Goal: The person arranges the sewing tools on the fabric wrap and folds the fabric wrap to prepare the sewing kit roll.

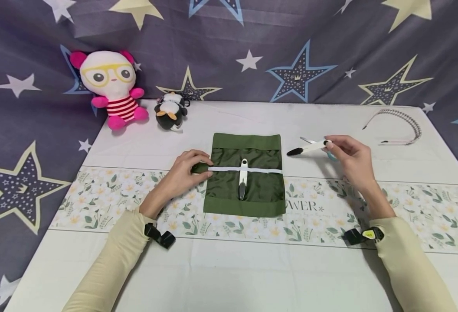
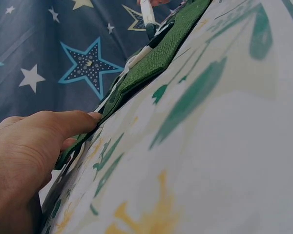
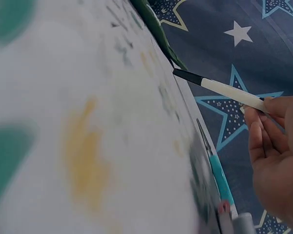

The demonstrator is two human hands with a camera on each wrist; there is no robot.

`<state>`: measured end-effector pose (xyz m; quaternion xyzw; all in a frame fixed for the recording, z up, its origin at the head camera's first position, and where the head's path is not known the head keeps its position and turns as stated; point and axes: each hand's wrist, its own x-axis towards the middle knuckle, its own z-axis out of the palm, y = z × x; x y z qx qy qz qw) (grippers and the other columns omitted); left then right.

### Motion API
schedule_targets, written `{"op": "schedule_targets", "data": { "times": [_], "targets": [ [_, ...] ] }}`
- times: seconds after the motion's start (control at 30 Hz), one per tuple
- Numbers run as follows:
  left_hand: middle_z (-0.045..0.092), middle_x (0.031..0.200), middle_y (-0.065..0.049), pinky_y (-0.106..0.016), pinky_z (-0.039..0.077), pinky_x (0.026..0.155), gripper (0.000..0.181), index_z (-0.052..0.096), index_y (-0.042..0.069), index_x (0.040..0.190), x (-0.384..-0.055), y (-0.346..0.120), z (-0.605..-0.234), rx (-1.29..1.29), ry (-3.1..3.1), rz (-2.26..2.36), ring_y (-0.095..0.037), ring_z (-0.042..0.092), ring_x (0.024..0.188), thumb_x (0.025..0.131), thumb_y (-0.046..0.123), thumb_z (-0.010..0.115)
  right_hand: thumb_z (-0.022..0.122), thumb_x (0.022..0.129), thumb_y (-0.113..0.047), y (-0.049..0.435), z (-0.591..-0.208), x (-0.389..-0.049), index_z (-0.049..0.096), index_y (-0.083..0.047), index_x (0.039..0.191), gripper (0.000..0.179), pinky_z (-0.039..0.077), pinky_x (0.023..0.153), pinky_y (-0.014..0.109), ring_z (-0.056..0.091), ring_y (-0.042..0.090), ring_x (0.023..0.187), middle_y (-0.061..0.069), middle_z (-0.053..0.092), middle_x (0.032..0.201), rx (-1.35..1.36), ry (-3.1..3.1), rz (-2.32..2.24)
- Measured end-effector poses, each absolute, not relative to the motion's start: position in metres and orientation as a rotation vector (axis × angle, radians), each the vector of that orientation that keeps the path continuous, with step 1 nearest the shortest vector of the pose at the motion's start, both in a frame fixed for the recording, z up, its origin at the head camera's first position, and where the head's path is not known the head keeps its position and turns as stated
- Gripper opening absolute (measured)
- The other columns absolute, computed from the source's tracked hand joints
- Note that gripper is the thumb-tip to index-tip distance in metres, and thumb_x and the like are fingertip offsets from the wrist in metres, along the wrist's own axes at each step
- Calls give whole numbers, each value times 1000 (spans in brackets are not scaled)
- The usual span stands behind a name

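Observation:
A green cloth holder lies flat on the table, with a white elastic band across its middle. Tucked under that band is a white tool with a dark tip. At the holder's left edge, my left hand pinches the cloth beside the band's end; the left wrist view shows the fingers on the green edge. To the right of the holder, my right hand pinches a similar white tool with a black tip by its end, raised off the table, tip pointing left.
Beneath the right hand lies a turquoise-handled metal tool, partly hidden in the head view. A panda plush and a small penguin plush sit at back left. A headband lies at back right. Behind the table hangs a star-patterned cloth.

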<state>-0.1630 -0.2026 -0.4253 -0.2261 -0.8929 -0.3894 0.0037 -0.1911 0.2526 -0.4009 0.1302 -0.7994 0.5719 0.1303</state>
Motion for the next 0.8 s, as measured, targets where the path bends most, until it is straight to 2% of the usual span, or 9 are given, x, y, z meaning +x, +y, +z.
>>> {"op": "schedule_targets", "data": {
  "times": [0.13,0.3,0.6,0.8],
  "targets": [
    [56,139,-12,-62,24,115,24,73,11,120,-163,-202,-425,-705,-2805,-1213,-35,45,133,98,21,75,66,102,-5,242,-397,-199,70,7,123,24,54,82,20,72,13,88,-2,76,95,402,-2236,1805],
    [56,140,-12,-62,24,115,24,73,12,120,-162,-202,-424,-697,-2813,-1202,-35,45,134,98,21,75,67,101,-3,225,-392,-211,73,5,120,21,54,82,21,70,12,86,1,76,95,431,-2118,1980],
    [56,139,-12,-62,21,117,23,73,11,119,-162,-202,-425,-701,-2812,-1197,-36,44,135,98,21,75,65,102,-2,191,-390,-225,68,15,120,25,56,81,25,70,13,82,2,74,92,502,-2083,2082],
    [56,140,-11,-62,23,116,24,73,11,120,-162,-202,-424,-697,-2812,-1206,-35,45,133,98,21,75,64,103,-5,171,-392,-232,68,14,120,26,55,81,29,70,15,82,1,74,91,553,-2142,2060]
  ]
}}
